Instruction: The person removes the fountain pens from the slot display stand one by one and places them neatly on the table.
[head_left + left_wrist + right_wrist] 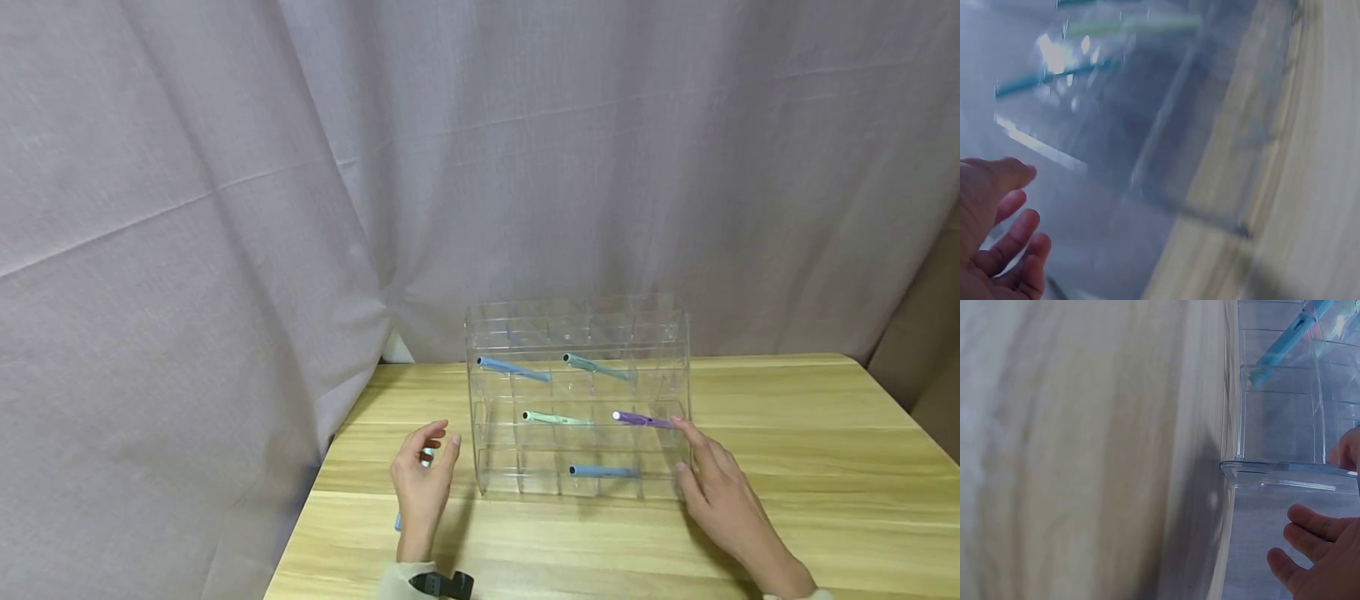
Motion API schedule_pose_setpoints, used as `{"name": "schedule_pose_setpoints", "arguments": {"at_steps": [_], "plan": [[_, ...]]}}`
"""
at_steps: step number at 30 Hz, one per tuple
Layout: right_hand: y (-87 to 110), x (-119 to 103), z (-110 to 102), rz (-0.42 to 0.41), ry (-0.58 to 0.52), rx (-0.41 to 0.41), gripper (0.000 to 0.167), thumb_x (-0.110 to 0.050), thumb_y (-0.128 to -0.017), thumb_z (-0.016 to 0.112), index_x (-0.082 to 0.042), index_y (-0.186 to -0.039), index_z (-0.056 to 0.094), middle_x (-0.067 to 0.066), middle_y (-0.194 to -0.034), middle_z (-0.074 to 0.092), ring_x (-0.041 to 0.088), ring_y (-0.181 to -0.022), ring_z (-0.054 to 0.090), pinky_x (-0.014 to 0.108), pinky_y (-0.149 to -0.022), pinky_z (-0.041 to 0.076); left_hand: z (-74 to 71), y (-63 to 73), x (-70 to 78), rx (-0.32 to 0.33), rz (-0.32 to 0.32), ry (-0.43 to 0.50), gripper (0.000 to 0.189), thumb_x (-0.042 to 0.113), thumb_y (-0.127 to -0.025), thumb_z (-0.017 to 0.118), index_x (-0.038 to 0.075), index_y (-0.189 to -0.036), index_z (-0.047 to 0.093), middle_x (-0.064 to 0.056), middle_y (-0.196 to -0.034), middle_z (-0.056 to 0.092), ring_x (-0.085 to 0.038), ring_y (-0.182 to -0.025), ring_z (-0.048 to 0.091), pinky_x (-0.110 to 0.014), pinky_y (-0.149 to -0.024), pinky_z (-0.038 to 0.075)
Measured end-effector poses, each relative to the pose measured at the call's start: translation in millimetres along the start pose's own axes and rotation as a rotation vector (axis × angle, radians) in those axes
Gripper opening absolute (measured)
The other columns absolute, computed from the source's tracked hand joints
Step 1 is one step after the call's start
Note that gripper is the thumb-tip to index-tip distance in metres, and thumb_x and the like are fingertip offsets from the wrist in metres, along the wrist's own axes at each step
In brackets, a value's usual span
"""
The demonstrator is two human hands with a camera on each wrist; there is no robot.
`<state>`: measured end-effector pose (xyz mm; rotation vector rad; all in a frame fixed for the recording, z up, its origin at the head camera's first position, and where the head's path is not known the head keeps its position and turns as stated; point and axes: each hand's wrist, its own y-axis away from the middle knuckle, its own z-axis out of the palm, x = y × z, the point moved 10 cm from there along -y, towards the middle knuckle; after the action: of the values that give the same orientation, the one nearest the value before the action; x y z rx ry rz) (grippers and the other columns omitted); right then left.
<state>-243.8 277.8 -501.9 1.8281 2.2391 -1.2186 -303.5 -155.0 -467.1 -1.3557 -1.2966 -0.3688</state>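
Observation:
A clear acrylic pen rack with rows of compartments stands upright on the table. My left hand is off its lower left side, fingers loosely bent; the left wrist view shows nothing in its grasp. At the rack's right edge is my right hand, its index fingertip close to the tail of a purple pen. In the right wrist view one digit overlaps the side wall, while the other fingers extend outside it. A light green pen lies left of the purple one.
Higher in the rack lie a blue pen and a teal pen; another blue pen occupies the bottom row. A small blue piece shows beside my left wrist. Behind the wood-grain table hangs a grey curtain.

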Motion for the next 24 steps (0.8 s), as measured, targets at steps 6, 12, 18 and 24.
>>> {"name": "schedule_pose_setpoints", "arguments": {"at_steps": [6, 12, 18, 24], "plan": [[-1.1, 0, 1, -0.006, 0.003, -0.005, 0.075, -0.002, -0.101, 0.063, -0.017, -0.168, 0.033, 0.034, -0.145, 0.058, 0.054, -0.124, 0.058, 0.072, -0.092, 0.050, 30.2, 6.0, 35.0, -0.051, 0.078, 0.187, 0.025, 0.011, -0.088, 0.089, 0.016, -0.112, 0.081, -0.009, -0.096, 0.080, -0.018, -0.080, 0.073, -0.029, -0.072, 0.062], [0.6, 3, 2, 0.025, 0.010, -0.016, 0.076, -0.003, -0.101, 0.062, -0.019, -0.168, 0.032, 0.035, -0.145, 0.058, 0.054, -0.122, 0.058, 0.075, -0.090, 0.050, 68.7, 13.9, 57.9, -0.168, 0.085, 0.313, 0.025, 0.010, -0.090, 0.087, 0.009, -0.114, 0.079, -0.013, -0.098, 0.081, -0.013, -0.080, 0.077, -0.025, -0.074, 0.065], [0.5, 3, 5, 0.032, 0.007, -0.029, 0.073, -0.004, -0.102, 0.062, -0.018, -0.168, 0.033, 0.034, -0.146, 0.058, 0.053, -0.123, 0.058, 0.074, -0.090, 0.050, 95.4, 16.3, 73.0, -0.229, 0.067, 0.280, 0.025, 0.011, -0.091, 0.086, 0.008, -0.114, 0.080, -0.010, -0.095, 0.082, -0.007, -0.077, 0.074, -0.023, -0.071, 0.063], [-0.6, 3, 2, 0.043, 0.010, -0.037, 0.072, -0.006, -0.103, 0.060, -0.018, -0.168, 0.032, 0.035, -0.146, 0.056, 0.054, -0.124, 0.057, 0.076, -0.090, 0.050, 103.7, 15.9, 79.6, -0.243, 0.071, 0.268, 0.024, 0.007, -0.091, 0.084, 0.007, -0.114, 0.080, -0.011, -0.094, 0.082, -0.006, -0.078, 0.072, -0.023, -0.071, 0.064]]}}
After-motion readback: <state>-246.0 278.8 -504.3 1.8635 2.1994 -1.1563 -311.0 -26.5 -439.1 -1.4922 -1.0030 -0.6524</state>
